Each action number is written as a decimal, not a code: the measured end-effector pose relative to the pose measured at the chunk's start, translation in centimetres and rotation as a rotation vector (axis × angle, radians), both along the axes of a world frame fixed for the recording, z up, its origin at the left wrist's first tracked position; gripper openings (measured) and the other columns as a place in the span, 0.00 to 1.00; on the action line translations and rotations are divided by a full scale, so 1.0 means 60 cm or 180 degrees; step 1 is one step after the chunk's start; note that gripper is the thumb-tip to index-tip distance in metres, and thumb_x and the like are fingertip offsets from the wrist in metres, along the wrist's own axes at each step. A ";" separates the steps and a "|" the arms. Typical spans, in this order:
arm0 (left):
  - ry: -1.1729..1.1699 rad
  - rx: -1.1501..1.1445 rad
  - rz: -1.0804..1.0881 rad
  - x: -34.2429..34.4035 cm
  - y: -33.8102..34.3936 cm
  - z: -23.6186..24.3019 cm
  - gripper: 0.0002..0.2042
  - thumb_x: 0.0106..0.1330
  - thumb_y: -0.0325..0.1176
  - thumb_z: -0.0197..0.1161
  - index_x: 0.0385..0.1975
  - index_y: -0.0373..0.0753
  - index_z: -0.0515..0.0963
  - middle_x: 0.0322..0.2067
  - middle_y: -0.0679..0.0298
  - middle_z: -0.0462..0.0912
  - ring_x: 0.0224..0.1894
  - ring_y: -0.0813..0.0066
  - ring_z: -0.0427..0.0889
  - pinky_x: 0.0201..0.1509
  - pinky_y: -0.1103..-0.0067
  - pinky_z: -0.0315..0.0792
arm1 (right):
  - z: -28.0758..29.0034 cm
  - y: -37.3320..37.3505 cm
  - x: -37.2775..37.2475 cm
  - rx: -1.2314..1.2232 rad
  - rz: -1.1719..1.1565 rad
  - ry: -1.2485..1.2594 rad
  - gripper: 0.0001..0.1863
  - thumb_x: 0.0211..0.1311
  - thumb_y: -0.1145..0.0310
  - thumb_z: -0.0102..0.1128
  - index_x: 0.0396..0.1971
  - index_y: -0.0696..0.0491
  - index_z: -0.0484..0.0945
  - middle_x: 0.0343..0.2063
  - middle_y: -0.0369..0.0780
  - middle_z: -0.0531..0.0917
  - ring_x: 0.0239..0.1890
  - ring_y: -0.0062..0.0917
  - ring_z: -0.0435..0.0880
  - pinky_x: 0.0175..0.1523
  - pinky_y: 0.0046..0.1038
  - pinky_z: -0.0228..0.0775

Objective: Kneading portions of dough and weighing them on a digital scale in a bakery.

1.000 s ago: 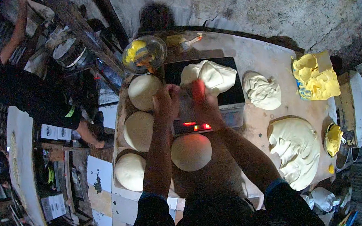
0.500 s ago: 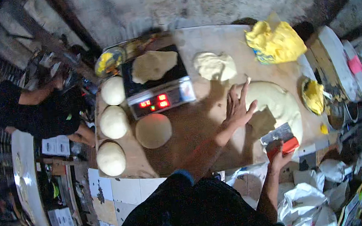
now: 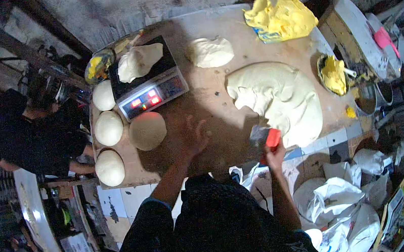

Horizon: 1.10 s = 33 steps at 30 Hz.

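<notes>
My left hand is open, fingers apart, over the shadowed board right of a dough ball. My right hand grips a metal scraper with a red handle, low by the edge of a large spread mass of dough. A smaller dough lump sits above it. A digital scale with glowing red display carries another dough piece. More round dough balls line the left edge of the board.
Yellow spreadable fat lies in an opened wrapper and a bowl. A second bowl is at back left. Another person works at left. White sacks lie at lower right, a pink object at right.
Both hands left the scale. The scraper went right to the big dough, then back slightly leftward with my right hand. My left hand pulled away from that dough, toward the left. The view shifted.
</notes>
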<state>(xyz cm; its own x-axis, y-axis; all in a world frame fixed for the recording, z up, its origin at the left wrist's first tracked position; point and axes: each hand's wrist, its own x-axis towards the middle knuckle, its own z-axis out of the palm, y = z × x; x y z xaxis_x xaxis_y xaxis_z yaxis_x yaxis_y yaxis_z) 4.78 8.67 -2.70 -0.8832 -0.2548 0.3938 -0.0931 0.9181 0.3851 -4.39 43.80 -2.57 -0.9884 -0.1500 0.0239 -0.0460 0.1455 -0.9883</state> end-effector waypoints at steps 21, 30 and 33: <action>0.0235 0.1891 0.1516 -0.078 -0.487 0.150 0.37 0.56 0.31 0.56 0.67 0.31 0.48 0.63 0.40 0.54 0.65 0.46 0.57 0.69 0.61 0.52 | 0.177 -1.054 -0.162 0.5117 0.1677 0.2986 0.52 0.40 0.57 0.72 0.67 0.33 0.51 0.66 0.61 0.44 0.65 0.64 0.48 0.62 0.70 0.38; -0.1450 0.0799 0.0518 -0.101 -0.473 0.149 0.33 0.62 0.40 0.51 0.67 0.39 0.51 0.67 0.36 0.40 0.66 0.29 0.46 0.63 0.44 0.55 | 0.135 -0.992 -0.378 -0.0686 0.2690 -0.0272 0.21 0.37 0.69 0.68 0.37 0.58 0.80 0.30 0.44 0.84 0.33 0.38 0.84 0.39 0.41 0.78; -0.2424 0.0360 0.0819 -0.115 -0.477 0.159 0.29 0.65 0.42 0.50 0.68 0.52 0.54 0.66 0.35 0.39 0.62 0.17 0.45 0.55 0.33 0.56 | 0.167 -0.898 -0.304 -0.3303 0.2061 -0.1858 0.31 0.48 0.59 0.51 0.52 0.63 0.67 0.46 0.51 0.77 0.46 0.42 0.79 0.52 0.44 0.74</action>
